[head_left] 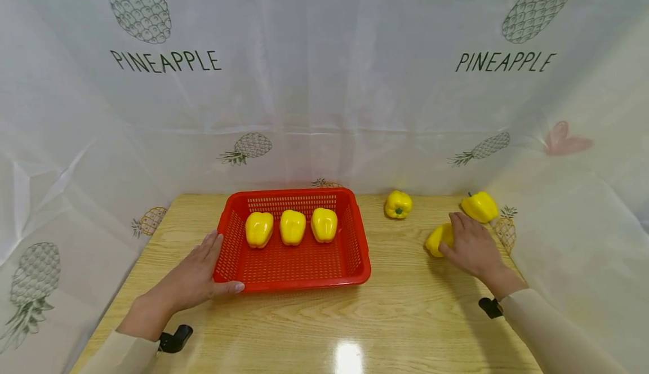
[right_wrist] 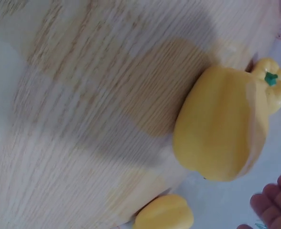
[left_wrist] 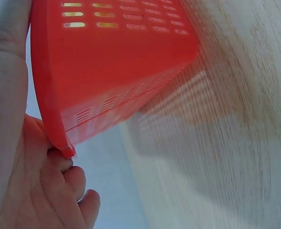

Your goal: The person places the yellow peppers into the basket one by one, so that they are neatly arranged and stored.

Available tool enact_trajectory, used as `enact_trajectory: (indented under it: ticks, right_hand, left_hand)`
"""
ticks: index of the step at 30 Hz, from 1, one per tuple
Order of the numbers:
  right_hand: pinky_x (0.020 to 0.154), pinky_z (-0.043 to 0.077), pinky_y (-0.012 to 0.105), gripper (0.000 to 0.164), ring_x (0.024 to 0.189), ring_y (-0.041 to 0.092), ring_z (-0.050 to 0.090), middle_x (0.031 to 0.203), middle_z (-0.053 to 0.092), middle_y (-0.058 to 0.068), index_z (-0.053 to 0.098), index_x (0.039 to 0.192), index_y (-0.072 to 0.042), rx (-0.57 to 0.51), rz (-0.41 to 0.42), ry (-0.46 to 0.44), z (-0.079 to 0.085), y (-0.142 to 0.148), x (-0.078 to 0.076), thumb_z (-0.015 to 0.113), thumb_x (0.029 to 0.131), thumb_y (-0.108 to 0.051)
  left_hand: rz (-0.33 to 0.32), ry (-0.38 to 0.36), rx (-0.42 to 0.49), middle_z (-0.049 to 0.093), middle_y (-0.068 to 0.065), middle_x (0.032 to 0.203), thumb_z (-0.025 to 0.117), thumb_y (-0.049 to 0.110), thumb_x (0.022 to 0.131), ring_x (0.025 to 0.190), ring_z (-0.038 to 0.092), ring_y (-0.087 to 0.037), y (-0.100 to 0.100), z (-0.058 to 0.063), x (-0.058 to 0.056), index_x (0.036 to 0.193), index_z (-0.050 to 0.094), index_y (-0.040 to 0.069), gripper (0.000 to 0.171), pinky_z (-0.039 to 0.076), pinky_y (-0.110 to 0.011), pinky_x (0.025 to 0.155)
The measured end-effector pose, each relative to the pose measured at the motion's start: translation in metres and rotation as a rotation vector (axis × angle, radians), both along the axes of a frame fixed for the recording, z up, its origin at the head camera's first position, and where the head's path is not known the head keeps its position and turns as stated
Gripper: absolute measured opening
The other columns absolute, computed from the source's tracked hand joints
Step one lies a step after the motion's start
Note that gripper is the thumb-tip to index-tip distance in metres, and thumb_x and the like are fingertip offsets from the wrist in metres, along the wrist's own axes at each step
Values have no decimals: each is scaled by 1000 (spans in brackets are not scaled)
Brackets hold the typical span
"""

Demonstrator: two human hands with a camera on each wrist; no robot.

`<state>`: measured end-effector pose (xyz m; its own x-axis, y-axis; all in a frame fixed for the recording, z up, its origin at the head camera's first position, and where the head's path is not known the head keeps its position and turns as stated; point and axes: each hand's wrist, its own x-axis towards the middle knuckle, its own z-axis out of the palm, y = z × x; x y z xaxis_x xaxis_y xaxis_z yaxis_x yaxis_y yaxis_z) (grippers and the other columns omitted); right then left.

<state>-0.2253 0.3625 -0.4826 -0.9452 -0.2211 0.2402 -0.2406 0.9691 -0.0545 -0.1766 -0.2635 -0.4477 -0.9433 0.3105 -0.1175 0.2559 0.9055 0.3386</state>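
My left hand [head_left: 198, 270] holds the near left corner of a red plastic basket [head_left: 304, 282], its thumb along the front rim and the fingers at the left side. In the left wrist view, bent fingers [left_wrist: 76, 183] lie against the basket rim [left_wrist: 47, 100]. Three yellow bell peppers [head_left: 292, 227] stand in a row inside the basket. On the right, my right hand [head_left: 475, 247] reaches over a yellow bell pepper [head_left: 437, 240], partly covering it. The right wrist view shows this bell pepper [right_wrist: 219, 124] on the table, with spread fingers [right_wrist: 274, 202] beyond it.
Another yellow bell pepper [head_left: 479, 207] lies just behind my right hand. One more bell pepper [head_left: 398, 204], green stem end facing me, sits right of the basket near the back edge. A pineapple-print sheet [head_left: 324, 92] encloses the wooden table [head_left: 395, 312] at the back and sides.
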Motion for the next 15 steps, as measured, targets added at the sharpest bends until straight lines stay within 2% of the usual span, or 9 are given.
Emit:
enact_trajectory:
  ticks: [3,7,10,15]
  right_hand:
    - [107,44,70,81,127,58,51,142,50,40,41,144,19,-19,-39,48,-1,-1,2,70,96,-40]
    - [78,56,64,88,102,53,60,117,59,36,49,129,18,10,-86,173,-7,-6,4,83,85,-50]
    - [60,52,60,89,88,49,59,104,59,32,50,116,15,33,-132,216,-11,-11,4,88,78,-56]
    - [62,50,61,90,89,50,58,105,57,33,47,113,13,25,-205,147,-16,-20,4,84,81,-62]
  left_hand:
    - [1,-3,5,13,-33,172,67,85,79,154,22,-59,1,0,0,163,16,-12,138,28,-72,122]
    - [1,9,0,14,-33,172,68,84,79,154,23,-58,1,-1,-1,163,18,-12,137,28,-72,122]
    - [0,14,-4,15,-34,171,68,84,79,154,23,-58,0,-1,-1,163,18,-13,137,27,-71,122]
    - [-2,17,-11,15,-34,171,67,86,79,155,23,-57,-1,-2,-1,162,18,-13,138,26,-70,123]
